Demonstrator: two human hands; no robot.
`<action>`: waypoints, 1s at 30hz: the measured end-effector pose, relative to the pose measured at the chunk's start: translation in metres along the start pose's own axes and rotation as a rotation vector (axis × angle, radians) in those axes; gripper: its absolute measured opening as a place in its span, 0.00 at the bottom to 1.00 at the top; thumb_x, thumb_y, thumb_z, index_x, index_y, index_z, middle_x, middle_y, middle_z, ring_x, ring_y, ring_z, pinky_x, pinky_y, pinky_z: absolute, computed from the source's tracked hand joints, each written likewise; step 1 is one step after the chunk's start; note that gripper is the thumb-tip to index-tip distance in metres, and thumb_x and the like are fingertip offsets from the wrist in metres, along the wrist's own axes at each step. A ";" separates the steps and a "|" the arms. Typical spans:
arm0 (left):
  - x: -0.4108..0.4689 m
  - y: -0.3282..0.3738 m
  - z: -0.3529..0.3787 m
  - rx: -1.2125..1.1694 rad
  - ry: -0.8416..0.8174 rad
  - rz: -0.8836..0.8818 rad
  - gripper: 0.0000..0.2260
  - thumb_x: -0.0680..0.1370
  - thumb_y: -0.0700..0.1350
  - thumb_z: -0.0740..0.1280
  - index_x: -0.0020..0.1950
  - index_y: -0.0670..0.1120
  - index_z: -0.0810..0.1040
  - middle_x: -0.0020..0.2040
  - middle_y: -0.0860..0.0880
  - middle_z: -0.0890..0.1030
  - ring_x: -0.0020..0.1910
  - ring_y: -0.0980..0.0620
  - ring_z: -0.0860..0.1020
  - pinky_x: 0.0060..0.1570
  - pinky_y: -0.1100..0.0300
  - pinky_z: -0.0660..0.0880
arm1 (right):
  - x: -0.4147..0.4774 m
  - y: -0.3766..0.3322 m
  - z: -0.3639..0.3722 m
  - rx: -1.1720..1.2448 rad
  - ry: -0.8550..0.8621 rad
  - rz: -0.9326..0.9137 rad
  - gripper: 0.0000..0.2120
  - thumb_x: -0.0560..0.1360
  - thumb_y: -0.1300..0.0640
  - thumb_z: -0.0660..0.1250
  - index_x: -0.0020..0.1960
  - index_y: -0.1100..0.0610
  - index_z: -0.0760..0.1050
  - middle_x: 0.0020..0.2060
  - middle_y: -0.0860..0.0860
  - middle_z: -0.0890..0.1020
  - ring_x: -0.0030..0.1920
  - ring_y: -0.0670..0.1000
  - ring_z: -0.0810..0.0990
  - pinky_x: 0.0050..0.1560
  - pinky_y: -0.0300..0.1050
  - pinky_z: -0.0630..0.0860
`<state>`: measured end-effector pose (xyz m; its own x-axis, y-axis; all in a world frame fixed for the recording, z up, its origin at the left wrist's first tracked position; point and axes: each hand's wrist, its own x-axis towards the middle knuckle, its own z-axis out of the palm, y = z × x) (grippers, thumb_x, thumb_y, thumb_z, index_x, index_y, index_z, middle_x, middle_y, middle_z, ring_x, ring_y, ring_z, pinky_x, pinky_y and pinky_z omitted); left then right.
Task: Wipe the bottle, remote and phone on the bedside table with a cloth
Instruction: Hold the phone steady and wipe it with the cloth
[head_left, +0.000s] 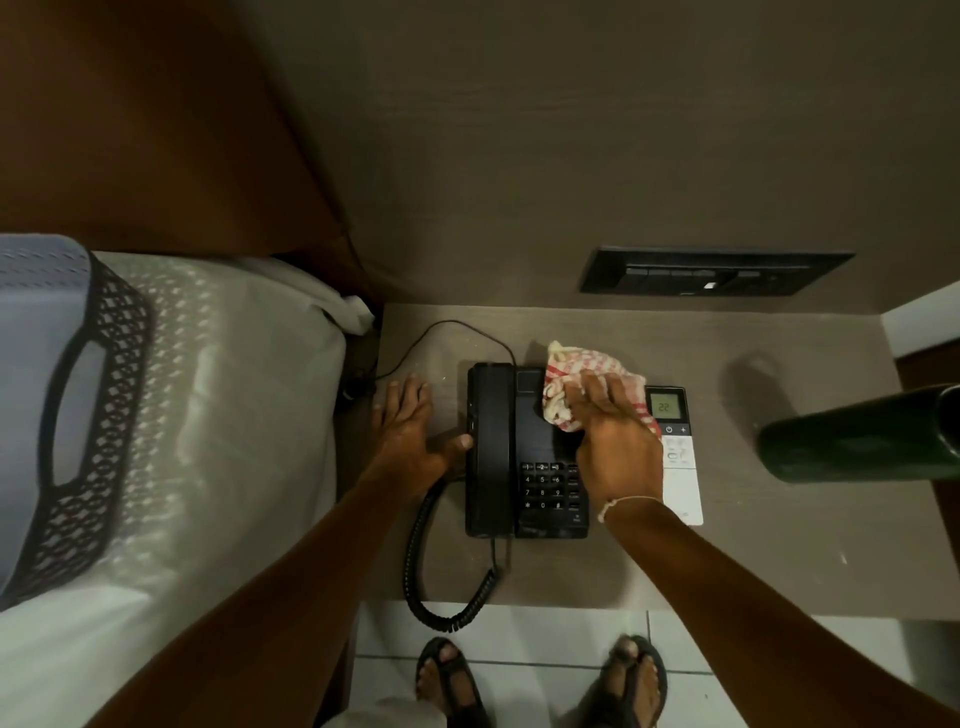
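A black desk phone sits in the middle of the bedside table, handset on its cradle at the left. My right hand presses a red-and-white checked cloth onto the phone's upper right part. My left hand lies flat on the table, fingers spread, thumb touching the phone's left side. A white remote showing "22" lies just right of the phone, partly under my right hand. A dark green bottle stands at the table's right edge.
The phone's coiled cord hangs over the table's front edge and a thin cable runs back left. A black switch panel is on the wall. A bed with a dark basket lies left. My sandalled feet stand on white tiles.
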<state>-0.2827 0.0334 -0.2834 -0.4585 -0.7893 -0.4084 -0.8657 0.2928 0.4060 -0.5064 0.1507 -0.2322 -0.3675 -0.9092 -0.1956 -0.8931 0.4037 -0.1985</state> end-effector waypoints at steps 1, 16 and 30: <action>0.000 0.000 0.000 -0.003 -0.001 -0.001 0.43 0.76 0.65 0.63 0.81 0.47 0.48 0.83 0.46 0.43 0.80 0.45 0.37 0.75 0.48 0.35 | 0.003 -0.001 -0.001 0.038 0.011 -0.023 0.35 0.71 0.68 0.66 0.74 0.51 0.63 0.76 0.50 0.61 0.77 0.54 0.50 0.71 0.50 0.54; 0.001 0.002 -0.002 0.019 -0.009 -0.001 0.45 0.72 0.68 0.57 0.82 0.46 0.47 0.83 0.45 0.43 0.80 0.45 0.38 0.76 0.47 0.36 | -0.150 -0.029 0.056 0.106 0.161 -0.279 0.33 0.65 0.72 0.57 0.68 0.53 0.71 0.77 0.46 0.55 0.77 0.51 0.42 0.64 0.55 0.71; -0.003 0.005 -0.002 0.025 -0.033 -0.042 0.42 0.77 0.65 0.62 0.81 0.47 0.47 0.83 0.46 0.42 0.80 0.45 0.37 0.76 0.47 0.37 | -0.159 -0.028 0.034 0.070 -0.096 -0.322 0.37 0.46 0.60 0.83 0.55 0.52 0.83 0.57 0.49 0.82 0.54 0.53 0.83 0.66 0.44 0.64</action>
<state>-0.2855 0.0361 -0.2784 -0.4273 -0.7829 -0.4521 -0.8891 0.2733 0.3671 -0.4148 0.2873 -0.2281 -0.0409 -0.9788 -0.2008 -0.9382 0.1067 -0.3293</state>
